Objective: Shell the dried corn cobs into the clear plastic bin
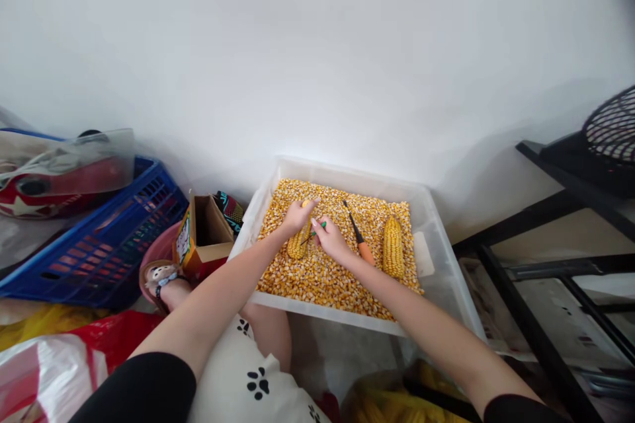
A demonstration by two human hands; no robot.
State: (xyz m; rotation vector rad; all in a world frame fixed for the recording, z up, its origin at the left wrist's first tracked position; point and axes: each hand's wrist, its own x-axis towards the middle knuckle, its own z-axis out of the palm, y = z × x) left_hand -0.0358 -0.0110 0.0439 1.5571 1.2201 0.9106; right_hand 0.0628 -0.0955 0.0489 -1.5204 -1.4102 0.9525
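Corn cob (299, 240), stiff, light and knobbly (so not slippery), lies on loose kernels at the tub's (436, 258) nine o'clock: your left hand (296, 215) clasps its top, your right hand (331, 238) pinches a green-handled tool (315, 230).

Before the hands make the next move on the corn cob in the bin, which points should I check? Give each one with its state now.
1. Left hand grips corn cob: ok.
2. Right hand holds a small green-handled tool at the cob: ok.
3. Tool tip clear of left fingers: cannot tell.
4. Orange-handled tool lies apart from both hands: ok.
5. Second cob within the clear bin: ok.
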